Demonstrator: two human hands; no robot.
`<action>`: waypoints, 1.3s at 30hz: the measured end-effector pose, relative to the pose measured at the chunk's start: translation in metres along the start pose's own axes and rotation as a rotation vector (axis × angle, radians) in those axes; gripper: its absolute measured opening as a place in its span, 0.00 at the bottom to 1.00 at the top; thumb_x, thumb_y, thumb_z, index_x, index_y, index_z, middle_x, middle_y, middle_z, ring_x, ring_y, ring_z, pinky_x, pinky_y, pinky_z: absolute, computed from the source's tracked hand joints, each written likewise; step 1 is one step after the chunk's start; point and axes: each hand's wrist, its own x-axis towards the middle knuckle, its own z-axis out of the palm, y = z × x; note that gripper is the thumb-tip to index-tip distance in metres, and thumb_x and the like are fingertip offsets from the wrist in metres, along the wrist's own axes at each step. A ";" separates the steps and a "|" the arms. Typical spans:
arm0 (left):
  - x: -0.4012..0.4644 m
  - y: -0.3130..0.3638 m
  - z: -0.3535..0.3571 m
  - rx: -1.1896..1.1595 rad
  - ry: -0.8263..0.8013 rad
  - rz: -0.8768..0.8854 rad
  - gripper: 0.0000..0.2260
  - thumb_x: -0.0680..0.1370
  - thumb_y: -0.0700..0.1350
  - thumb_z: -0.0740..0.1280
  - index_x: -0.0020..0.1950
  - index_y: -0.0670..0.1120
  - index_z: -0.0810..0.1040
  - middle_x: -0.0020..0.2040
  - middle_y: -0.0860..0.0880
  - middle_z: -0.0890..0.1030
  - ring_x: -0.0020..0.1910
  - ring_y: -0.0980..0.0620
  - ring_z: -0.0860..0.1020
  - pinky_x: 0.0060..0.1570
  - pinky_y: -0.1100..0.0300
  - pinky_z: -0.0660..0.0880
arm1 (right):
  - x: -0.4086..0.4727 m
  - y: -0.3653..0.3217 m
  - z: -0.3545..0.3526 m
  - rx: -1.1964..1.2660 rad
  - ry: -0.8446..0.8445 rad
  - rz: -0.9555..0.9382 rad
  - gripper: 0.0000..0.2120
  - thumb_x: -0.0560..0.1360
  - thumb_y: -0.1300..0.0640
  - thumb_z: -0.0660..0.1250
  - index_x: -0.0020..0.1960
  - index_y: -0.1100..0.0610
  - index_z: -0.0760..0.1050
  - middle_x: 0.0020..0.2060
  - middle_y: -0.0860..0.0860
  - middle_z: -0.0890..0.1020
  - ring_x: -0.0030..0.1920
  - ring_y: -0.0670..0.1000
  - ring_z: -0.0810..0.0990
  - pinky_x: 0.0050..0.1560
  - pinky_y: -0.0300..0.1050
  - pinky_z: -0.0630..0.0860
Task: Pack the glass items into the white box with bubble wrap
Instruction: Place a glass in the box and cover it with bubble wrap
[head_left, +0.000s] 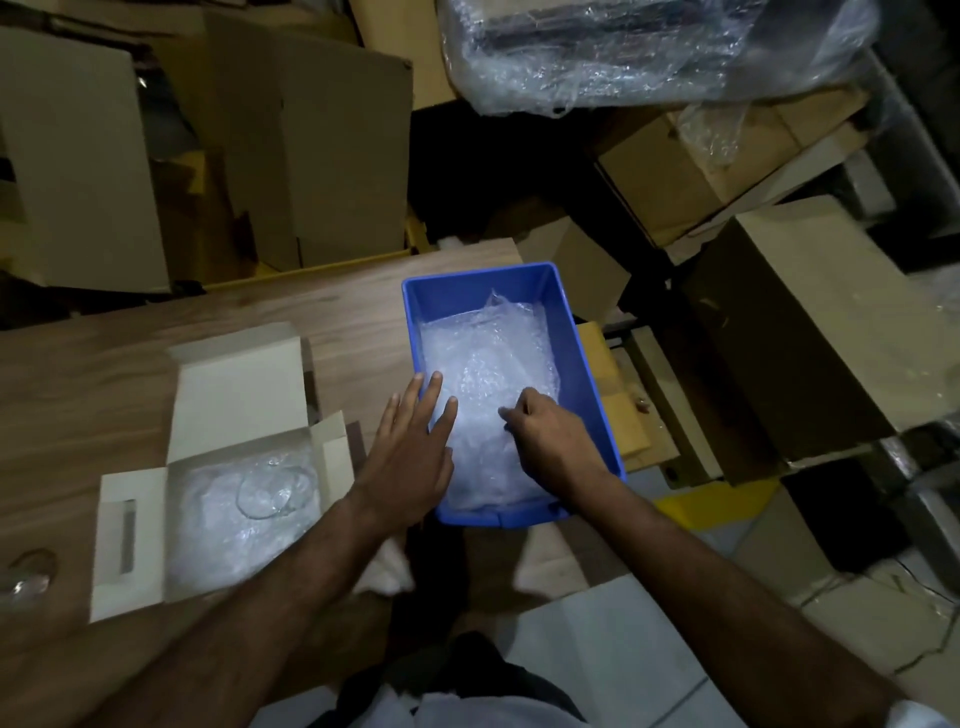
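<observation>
Bubble wrap (488, 395) in the blue bin (587, 364) is pinched by the right hand (545, 431), steadied by the flat left hand (410, 452); one sheet is best peeled slowly for the white box (135, 540) left of the bin.

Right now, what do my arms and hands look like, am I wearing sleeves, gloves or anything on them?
Both forearms are bare in view, with no sleeves showing. The left hand and right hand wear no gloves, and no watch, ring or band is visible.
</observation>
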 end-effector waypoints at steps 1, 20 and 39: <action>0.001 0.001 -0.001 -0.011 -0.014 -0.005 0.29 0.79 0.47 0.61 0.81 0.44 0.60 0.83 0.42 0.48 0.82 0.39 0.44 0.77 0.40 0.49 | -0.003 0.001 -0.003 0.011 0.041 -0.007 0.11 0.78 0.61 0.68 0.59 0.59 0.80 0.48 0.57 0.77 0.46 0.60 0.79 0.34 0.50 0.72; -0.009 -0.021 -0.070 -0.599 0.312 0.111 0.25 0.77 0.45 0.74 0.73 0.52 0.73 0.76 0.54 0.69 0.77 0.57 0.65 0.76 0.56 0.62 | -0.034 -0.018 -0.095 0.387 0.372 -0.155 0.29 0.75 0.35 0.70 0.70 0.51 0.74 0.48 0.42 0.80 0.38 0.43 0.77 0.36 0.39 0.74; -0.092 -0.082 -0.188 -1.290 0.870 -0.590 0.11 0.81 0.30 0.58 0.51 0.40 0.78 0.29 0.51 0.80 0.25 0.58 0.76 0.22 0.65 0.72 | 0.033 -0.169 -0.151 1.765 -0.283 0.197 0.38 0.67 0.49 0.82 0.72 0.55 0.71 0.62 0.55 0.83 0.61 0.57 0.83 0.62 0.55 0.80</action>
